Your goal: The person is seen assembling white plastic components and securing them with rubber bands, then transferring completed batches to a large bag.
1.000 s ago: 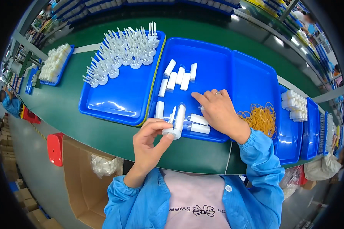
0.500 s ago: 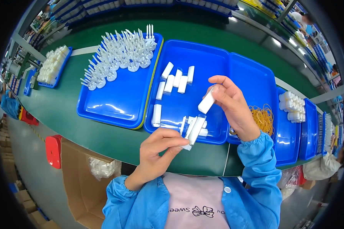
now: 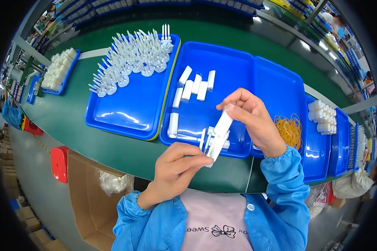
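My left hand pinches the lower end of a slim white rectangular piece between thumb and fingers. My right hand is closed on a second white rectangular piece, gripping its upper end. The lower end of that piece overlaps or meets the top of the left one; I cannot tell whether one is inside the other. Both hands hover over the near edge of a blue tray. Several similar white pieces lie in it, and more sit partly hidden behind my left hand's piece.
A blue tray on the left holds many white round-based parts with upright prongs. Yellow rubber bands lie in the right tray. Further right stand bundled white pieces. A red stool and an open cardboard box are below the table.
My right hand has brought its white piece down and left, onto the top of the piece in my left hand. The left hand has shifted slightly right.
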Demonstrator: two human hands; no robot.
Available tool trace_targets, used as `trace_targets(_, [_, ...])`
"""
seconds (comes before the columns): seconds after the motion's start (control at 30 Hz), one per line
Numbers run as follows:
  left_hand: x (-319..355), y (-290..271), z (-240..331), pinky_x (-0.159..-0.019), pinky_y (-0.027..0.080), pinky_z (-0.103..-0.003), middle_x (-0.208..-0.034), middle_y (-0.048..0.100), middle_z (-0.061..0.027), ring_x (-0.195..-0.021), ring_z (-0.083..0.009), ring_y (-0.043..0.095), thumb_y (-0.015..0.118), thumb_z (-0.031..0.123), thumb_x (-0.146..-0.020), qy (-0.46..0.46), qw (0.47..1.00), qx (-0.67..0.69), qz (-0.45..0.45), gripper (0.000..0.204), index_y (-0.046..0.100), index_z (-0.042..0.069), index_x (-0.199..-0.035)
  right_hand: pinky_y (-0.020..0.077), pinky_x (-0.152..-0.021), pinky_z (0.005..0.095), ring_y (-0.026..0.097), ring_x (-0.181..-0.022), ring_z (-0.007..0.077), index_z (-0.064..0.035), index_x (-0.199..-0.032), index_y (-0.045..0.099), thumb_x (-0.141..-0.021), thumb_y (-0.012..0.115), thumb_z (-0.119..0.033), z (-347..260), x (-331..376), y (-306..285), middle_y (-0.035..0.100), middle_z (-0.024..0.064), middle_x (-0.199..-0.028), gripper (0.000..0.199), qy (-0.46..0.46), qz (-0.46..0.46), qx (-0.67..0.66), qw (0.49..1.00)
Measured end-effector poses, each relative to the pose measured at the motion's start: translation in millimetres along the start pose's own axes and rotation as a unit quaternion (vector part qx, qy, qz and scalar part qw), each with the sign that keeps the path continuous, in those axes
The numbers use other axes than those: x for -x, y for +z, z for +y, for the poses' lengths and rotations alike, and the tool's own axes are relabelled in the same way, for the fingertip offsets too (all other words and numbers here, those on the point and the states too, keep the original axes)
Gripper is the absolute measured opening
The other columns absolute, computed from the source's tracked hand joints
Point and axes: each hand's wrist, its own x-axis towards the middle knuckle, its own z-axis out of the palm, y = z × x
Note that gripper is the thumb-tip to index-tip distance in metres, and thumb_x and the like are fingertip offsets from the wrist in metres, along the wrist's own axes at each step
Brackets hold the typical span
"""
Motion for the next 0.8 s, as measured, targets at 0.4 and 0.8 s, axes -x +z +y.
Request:
trace_targets(0.4, [-2,13,11,-0.070,0.049,-0.029,-0.091,0.062,-0.0090,-0.083,-0.0208,0.062,0.070,0.000,-0.077,-0.084,0.981,0.023,0.174,0.027,0.067,0.004,-0.103,0.0435,-0.086,0.0287,0.054,-0.097,0.0117,-0.0002,-0.104,0.059,-0.087,0.065,-0.012,11,24,28,0.060,0.0046,-0.100,0.022,-0.064,-0.023,0.076,0.995])
trace_targets(0.8, [14,-17,-25,-0.085,0.050,-0.028,-0.107,0.054,-0.0084,-0.095,-0.0156,0.059,0.067,-0.002,-0.083,-0.170,0.947,0.208,0.175,0.020,0.061,-0.003,-0.102,0.0436,-0.074,0.0368,0.057,-0.087,0.0263,-0.0081,-0.105,0.064,-0.074,0.066,-0.011,42,1,-1,0.059,0.0076,-0.090,0.031,-0.215,-0.109,0.691,0.682])
